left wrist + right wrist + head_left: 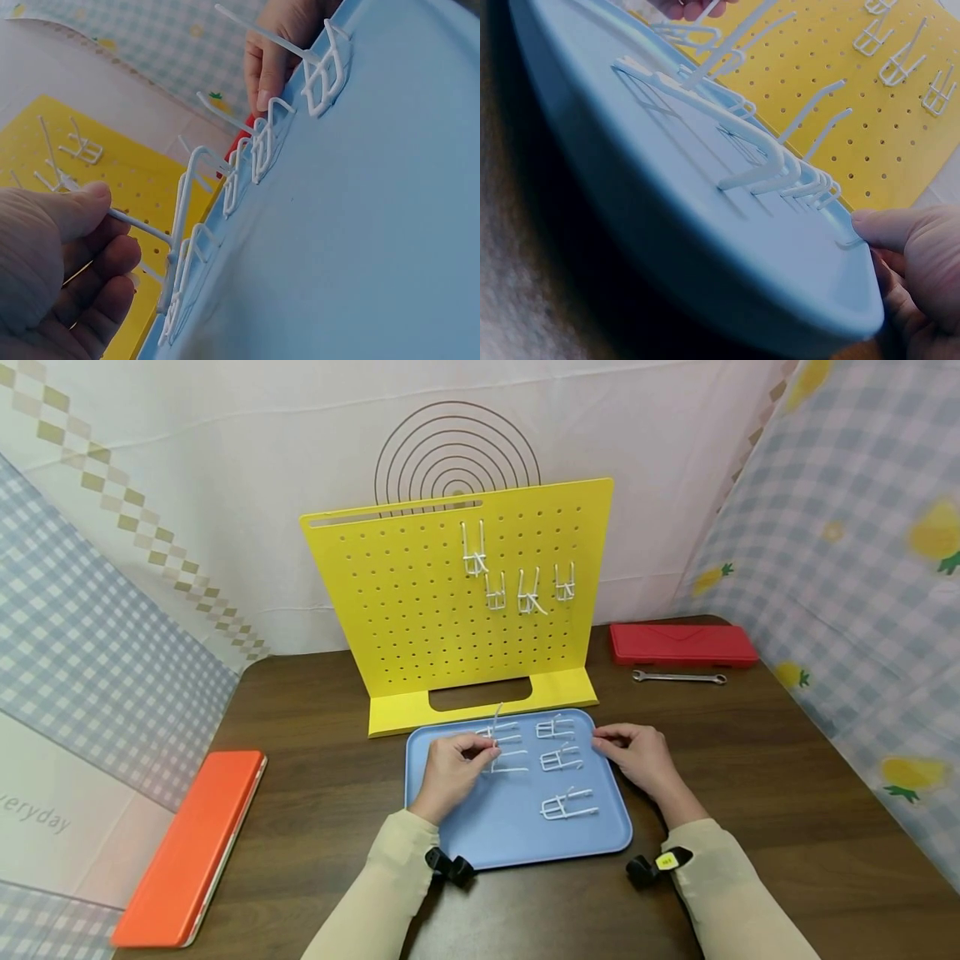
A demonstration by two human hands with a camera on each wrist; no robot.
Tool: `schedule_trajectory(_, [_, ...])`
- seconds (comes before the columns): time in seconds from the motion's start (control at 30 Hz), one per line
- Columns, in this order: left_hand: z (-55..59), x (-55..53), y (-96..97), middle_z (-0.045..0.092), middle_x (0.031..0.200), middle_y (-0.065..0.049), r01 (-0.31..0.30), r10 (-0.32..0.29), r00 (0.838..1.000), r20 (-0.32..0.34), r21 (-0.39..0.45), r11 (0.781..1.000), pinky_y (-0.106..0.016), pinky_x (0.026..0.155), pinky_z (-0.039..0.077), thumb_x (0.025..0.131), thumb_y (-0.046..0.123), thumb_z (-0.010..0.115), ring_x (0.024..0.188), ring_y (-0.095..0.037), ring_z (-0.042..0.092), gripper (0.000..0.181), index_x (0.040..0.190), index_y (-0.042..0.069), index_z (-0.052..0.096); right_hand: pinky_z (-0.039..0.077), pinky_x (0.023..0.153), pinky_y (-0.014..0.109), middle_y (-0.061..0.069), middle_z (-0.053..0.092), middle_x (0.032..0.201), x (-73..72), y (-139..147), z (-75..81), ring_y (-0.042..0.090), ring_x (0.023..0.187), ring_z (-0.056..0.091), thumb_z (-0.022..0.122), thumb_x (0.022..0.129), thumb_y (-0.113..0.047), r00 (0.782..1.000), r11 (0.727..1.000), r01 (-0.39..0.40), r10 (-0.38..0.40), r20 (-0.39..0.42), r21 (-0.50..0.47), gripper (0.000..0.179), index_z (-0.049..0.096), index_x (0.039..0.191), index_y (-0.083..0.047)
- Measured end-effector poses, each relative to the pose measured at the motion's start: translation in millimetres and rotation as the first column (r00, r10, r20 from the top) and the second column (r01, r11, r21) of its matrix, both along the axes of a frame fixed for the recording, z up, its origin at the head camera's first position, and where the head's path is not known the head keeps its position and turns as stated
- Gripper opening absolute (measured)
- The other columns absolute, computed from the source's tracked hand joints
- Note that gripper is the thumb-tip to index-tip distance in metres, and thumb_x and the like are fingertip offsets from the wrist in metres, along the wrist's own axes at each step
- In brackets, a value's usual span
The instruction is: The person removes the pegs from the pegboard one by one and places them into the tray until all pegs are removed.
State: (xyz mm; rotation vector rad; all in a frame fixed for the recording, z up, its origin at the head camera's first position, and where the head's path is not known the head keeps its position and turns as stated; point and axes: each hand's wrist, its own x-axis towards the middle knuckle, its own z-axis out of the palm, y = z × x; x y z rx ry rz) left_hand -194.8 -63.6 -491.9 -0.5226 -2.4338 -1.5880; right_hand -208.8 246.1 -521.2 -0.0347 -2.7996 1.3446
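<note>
My left hand (450, 770) pinches the long prong of a white pegboard hook (178, 214) between thumb and index finger, above the left part of a blue tray (487, 835). The hook's other end is over or against another hook; contact is unclear. At the tray's upper right corner, my right hand (637, 753) grips the rim, with the thumb on top in the right wrist view. Several white hooks lie on the tray, including one at its lower right (567, 805). A yellow pegboard (420, 618) stands behind, with several hooks hung on its right half.
A red case (682, 645) and a combination wrench (678, 677) lie at the back right of the brown table (315, 860). On the left rests an orange-red case (195, 852). Patterned cloth (247, 443) hangs behind and at both sides.
</note>
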Motion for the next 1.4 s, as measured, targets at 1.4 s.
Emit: schedule_trajectory(1.4, [-9.8,-0.4,2.9,0.073,0.083,0.001,-0.011,0.011,1.0,0.008,-0.06,0.998,-0.022,0.061,0.053,0.083,0.011,0.077,0.071,-0.006,0.065,0.01,0.09,0.005,0.077,0.051,0.07,0.032,0.004,0.071,0.101,1.1,-0.7,2.0,0.021,0.086,0.06,0.073,0.087,-0.034,1.0,1.0,0.006,-0.006,0.013,-0.007,0.026,0.075,0.105,-0.017])
